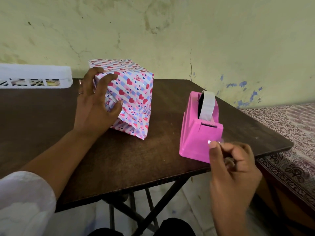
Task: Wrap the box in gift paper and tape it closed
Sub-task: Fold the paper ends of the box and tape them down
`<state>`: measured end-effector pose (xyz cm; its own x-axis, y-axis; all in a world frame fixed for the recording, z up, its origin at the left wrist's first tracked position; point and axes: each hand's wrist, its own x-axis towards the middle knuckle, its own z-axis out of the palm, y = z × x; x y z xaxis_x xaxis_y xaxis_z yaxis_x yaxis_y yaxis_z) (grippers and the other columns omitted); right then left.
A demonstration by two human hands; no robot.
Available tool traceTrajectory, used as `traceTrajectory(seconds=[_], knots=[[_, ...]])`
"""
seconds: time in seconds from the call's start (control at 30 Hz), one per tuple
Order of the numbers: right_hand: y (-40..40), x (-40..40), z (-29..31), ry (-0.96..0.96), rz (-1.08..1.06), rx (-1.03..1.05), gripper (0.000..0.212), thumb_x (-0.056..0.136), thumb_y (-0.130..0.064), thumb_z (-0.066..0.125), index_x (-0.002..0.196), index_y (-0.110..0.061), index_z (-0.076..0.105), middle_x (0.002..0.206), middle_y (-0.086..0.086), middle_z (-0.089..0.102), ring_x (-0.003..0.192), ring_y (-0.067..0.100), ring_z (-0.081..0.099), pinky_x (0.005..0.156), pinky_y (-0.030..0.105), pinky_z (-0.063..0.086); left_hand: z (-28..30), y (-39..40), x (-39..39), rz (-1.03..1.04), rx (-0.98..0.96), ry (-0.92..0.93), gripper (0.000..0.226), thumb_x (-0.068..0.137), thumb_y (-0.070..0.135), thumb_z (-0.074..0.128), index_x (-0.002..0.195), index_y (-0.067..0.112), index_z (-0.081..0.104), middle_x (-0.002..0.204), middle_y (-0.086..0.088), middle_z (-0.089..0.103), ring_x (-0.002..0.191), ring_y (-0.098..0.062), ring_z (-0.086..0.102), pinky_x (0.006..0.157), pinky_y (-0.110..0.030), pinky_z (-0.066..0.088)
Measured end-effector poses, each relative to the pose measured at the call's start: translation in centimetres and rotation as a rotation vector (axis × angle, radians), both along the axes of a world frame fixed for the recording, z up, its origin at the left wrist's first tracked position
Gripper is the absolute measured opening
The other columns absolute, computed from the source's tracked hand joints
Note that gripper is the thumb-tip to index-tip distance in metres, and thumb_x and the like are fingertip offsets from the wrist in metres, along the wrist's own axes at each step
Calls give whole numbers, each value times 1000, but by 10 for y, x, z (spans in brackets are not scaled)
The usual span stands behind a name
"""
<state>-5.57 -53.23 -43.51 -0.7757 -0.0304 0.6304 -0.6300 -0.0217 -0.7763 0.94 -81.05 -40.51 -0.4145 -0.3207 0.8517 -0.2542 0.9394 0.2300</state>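
Box (pixel 129 92), already covered in heart-print gift paper (pixel 136 82), stood toward the far edge of the table (pixel 119 159), tilted onto one lower edge. Left hand (pixel 95 106) spread against its near end, fingers (pixel 109 79) splayed flat and thumb pressing down a folded flap (pixel 112 101) of paper. Pink tape dispenser (pixel 201 128) sat near the right edge of the table, roll (pixel 207 104) upright in its slot. Right hand (pixel 233 167) just in front of the dispenser, thumb and forefinger pinched together, probably on a short clear strip of tape (pixel 214 142), though only a faint glint showed. White basket (pixel 34 75) at the far left corner.

To finish this step well: keep the flap pinned flat and taut, carry the strip across without letting it curl onto itself, lay half on the flap and half on the paper beneath, then rub it down from the middle outward.
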Motion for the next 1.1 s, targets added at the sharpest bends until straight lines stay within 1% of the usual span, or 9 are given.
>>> traceTrajectory(seconds=[0.1, 0.17, 0.23, 0.33, 0.47, 0.6, 0.83, 1.0, 1.1], knots=[[3, -3, 9, 44, 437, 96, 7, 80, -28, 66, 75, -24, 69, 83, -3, 64, 72, 15, 61, 62, 20, 49, 0, 0, 0, -2, 3, 1, 60, 78, 37, 60, 131, 16, 41, 144, -16, 30, 132, -30, 31, 102, -52, 39], [2, -18, 15, -56, 649, 189, 13, 79, -31, 69, 79, -18, 73, 83, 3, 71, 81, 20, 68, 72, 25, 54, 0, -1, 0, -5, 3, -3, 60, 78, 36, 60, 131, 18, 40, 144, -16, 29, 132, -30, 31, 102, -53, 40], [1, -35, 23, -210, 738, 180, 18, 81, -21, 66, 83, -5, 73, 85, 11, 73, 87, 26, 70, 77, 33, 58, 0, -1, 0, -8, 2, -9, 61, 78, 37, 60, 132, 19, 39, 145, -15, 29, 133, -30, 30, 102, -54, 39], [-5, -57, 31, -256, 771, 298, 15, 83, -7, 58, 87, 3, 69, 86, 13, 74, 86, 25, 71, 76, 31, 58, 0, -1, 0, -5, 13, -5, 61, 78, 38, 60, 132, 20, 38, 145, -15, 29, 133, -29, 30, 103, -52, 39], [-21, -83, 40, -240, 722, 441, 13, 87, -2, 57, 88, -3, 70, 84, 11, 74, 82, 25, 72, 76, 31, 59, -1, -1, 0, -7, 17, -9, 61, 78, 37, 60, 132, 18, 39, 144, -15, 29, 133, -30, 30, 103, -50, 39], [-37, -97, 46, -224, 684, 471, 13, 86, -2, 60, 89, -7, 71, 77, 13, 73, 72, 24, 72, 68, 28, 59, -1, 1, -1, -4, 37, -13, 61, 77, 37, 60, 132, 21, 38, 145, -13, 29, 133, -30, 30, 103, -51, 38], [-107, -62, 63, 133, 829, 678, 17, 90, -5, 58, 88, -16, 70, 68, -1, 70, 59, 13, 68, 62, 19, 54, 1, 1, 4, -80, 66, -12, 62, 79, 31, 65, 134, 27, 38, 147, -8, 25, 137, -26, 26, 105, -52, 36], [-161, -48, 64, 122, 928, 656, 15, 91, -5, 56, 90, -9, 70, 67, 4, 68, 55, 12, 65, 62, 21, 56, 1, -6, 9, -122, 65, -44, 66, 79, 23, 69, 138, 27, 40, 150, -6, 23, 140, -24, 21, 107, -55, 33], [-171, -47, 55, 113, 919, 598, 14, 91, -6, 56, 90, -8, 70, 67, 3, 67, 54, 8, 63, 62, 20, 55, 4, -7, 11, -132, 71, -67, 72, 76, 10, 68, 139, 28, 39, 151, -5, 22, 141, -21, 18, 111, -46, 30]])
